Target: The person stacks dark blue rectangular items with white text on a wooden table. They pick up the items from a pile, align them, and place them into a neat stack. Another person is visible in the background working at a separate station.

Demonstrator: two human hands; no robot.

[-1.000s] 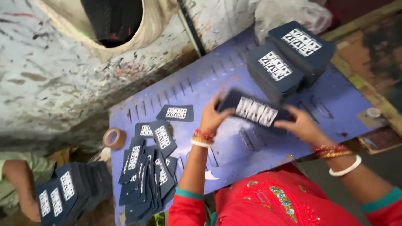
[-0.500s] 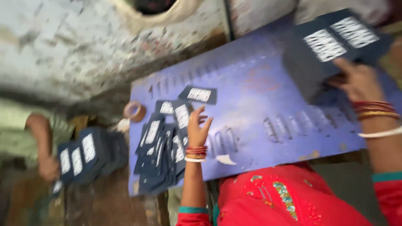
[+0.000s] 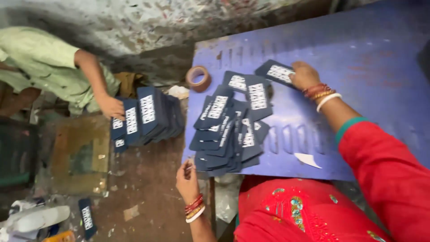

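Head view, looking down on a blue board set over a dirty floor.

R. hand is laid on a single dark card w/ a white label, near the board's far edge. Fingers are pressed flat & together on the card's right end; the card is touched, not lifted.

L. hand is held off the board's near-left corner, above the floor. A small pale scrap appears to be pinched betw. thumb & fingertips, but what it is cannot be told. Bangles are worn on both wrists.

A loose, fanned pile of like cards is spread along the board's left edge, from the near-left corner up toward the single card; upper cards overlap lower ones. A tape roll is seen at the far-left corner, partly over the edge. A white paper scrap lies near the board's near edge, well apart from the pile.

On the floor, left of the board, a row of dark boxes is stood upright; a second person's hand, on a green-sleeved arm, is placed on the row's left end. One stray card lies on the floor at lower left.
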